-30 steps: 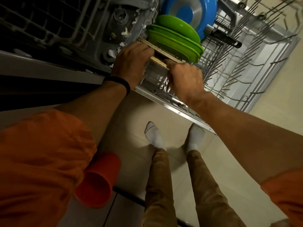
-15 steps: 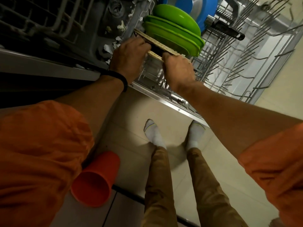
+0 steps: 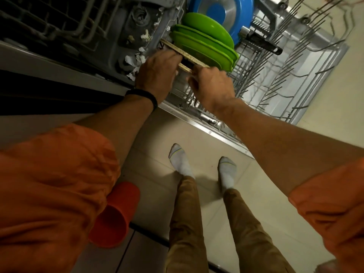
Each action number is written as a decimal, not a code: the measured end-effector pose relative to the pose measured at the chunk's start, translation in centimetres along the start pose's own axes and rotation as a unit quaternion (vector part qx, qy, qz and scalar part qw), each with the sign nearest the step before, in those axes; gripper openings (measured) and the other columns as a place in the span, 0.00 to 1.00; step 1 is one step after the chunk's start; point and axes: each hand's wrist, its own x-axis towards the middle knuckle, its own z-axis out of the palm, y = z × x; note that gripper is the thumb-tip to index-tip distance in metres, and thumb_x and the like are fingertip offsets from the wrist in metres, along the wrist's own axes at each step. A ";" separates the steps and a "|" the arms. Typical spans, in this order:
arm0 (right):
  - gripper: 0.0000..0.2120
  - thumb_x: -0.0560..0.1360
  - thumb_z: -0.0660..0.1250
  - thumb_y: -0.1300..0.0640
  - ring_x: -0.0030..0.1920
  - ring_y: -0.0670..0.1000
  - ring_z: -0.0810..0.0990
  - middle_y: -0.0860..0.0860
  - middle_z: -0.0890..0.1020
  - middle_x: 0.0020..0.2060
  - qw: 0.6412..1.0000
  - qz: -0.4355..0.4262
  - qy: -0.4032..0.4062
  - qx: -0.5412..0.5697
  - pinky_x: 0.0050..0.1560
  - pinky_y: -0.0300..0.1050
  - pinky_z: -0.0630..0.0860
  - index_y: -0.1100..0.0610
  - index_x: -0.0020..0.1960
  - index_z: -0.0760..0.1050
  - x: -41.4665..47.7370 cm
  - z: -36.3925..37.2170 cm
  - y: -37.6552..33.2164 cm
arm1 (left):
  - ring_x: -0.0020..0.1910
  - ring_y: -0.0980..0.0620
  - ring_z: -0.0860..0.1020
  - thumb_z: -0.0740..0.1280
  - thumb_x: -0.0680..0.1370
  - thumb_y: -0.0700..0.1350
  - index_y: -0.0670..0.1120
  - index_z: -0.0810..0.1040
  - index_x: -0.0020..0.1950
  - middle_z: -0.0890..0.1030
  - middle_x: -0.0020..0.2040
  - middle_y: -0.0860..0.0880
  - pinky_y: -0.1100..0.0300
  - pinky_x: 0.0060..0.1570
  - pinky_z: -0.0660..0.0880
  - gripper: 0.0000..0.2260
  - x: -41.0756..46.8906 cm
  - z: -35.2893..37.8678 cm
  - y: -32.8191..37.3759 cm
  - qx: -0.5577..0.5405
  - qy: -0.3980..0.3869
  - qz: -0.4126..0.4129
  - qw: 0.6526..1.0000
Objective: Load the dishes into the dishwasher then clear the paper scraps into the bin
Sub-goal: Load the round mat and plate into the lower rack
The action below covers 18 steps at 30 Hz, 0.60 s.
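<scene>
pale floor tiles (image 3: pixel 149 166) fill the near ground. an orange cup (image 3: pixel 116 213) lies on its side at seven o'clock, not yet loaded. past the open dishwasher door (image 3: pixel 208 133), both hands work near twelve o'clock over the lower rack (image 3: pixel 295 79). the left hand (image 3: pixel 157 73) curls over one end of a flat speckled-edged board (image 3: pixel 185 54) and the right hand (image 3: pixel 212 87) grips the other end. using two hands likely keeps it on its edge so it drops between the tines. it stands just beside the green plates (image 3: pixel 206 46), perhaps touching, and edge-on like them so water can reach both faces. behind those, at one o'clock, a blue pan (image 3: pixel 222 8) leans. paper scraps (image 3: pixel 137 62) lie inside the machine at eleven o'clock, waiting to be cleared.
</scene>
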 end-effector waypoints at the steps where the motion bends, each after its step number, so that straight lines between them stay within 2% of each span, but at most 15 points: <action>1: 0.12 0.83 0.60 0.52 0.50 0.62 0.82 0.58 0.82 0.51 1.000 -0.005 -0.006 -0.006 0.46 0.52 0.75 0.55 0.64 0.74 -0.4 -0.5 0.1 | 0.62 0.42 0.76 0.67 0.78 0.36 0.43 0.78 0.61 0.80 0.61 0.44 0.46 0.61 0.74 0.12 -0.2 -0.3 0.4 -0.005 -0.002 -0.012 1.000; 5: 0.12 0.81 0.64 0.54 0.47 0.60 0.82 0.57 0.82 0.49 0.999 -0.024 -0.019 -0.026 0.46 0.54 0.79 0.55 0.64 0.73 -3.2 -4.1 0.6 | 0.66 0.42 0.75 0.67 0.79 0.35 0.42 0.77 0.66 0.79 0.65 0.43 0.45 0.64 0.74 0.16 -2.2 -3.2 3.2 -0.027 -0.016 -0.054 0.998; 10: 0.15 0.81 0.63 0.52 0.52 0.64 0.81 0.59 0.82 0.53 0.995 -0.055 -0.030 -0.075 0.49 0.55 0.76 0.54 0.66 0.72 -9.0 -12.2 -0.4 | 0.60 0.40 0.78 0.67 0.79 0.39 0.43 0.79 0.63 0.81 0.61 0.43 0.44 0.57 0.76 0.12 -5.9 -10.6 8.5 -0.025 -0.012 -0.085 0.996; 13: 0.14 0.81 0.63 0.52 0.52 0.64 0.81 0.59 0.82 0.52 0.995 -0.075 -0.008 -0.069 0.44 0.52 0.74 0.55 0.64 0.72 -12.9 -17.8 -1.8 | 0.60 0.42 0.78 0.66 0.81 0.42 0.44 0.79 0.62 0.80 0.60 0.45 0.45 0.56 0.77 0.10 -8.4 -16.2 12.6 -0.017 -0.007 -0.101 0.995; 18: 0.16 0.81 0.63 0.49 0.53 0.64 0.81 0.58 0.82 0.54 0.991 -0.112 0.031 -0.064 0.48 0.56 0.78 0.53 0.67 0.72 -20.4 -27.2 -4.6 | 0.58 0.44 0.78 0.63 0.82 0.46 0.46 0.79 0.60 0.81 0.58 0.48 0.47 0.52 0.77 0.10 -13.6 -25.8 18.6 0.001 0.054 -0.132 0.990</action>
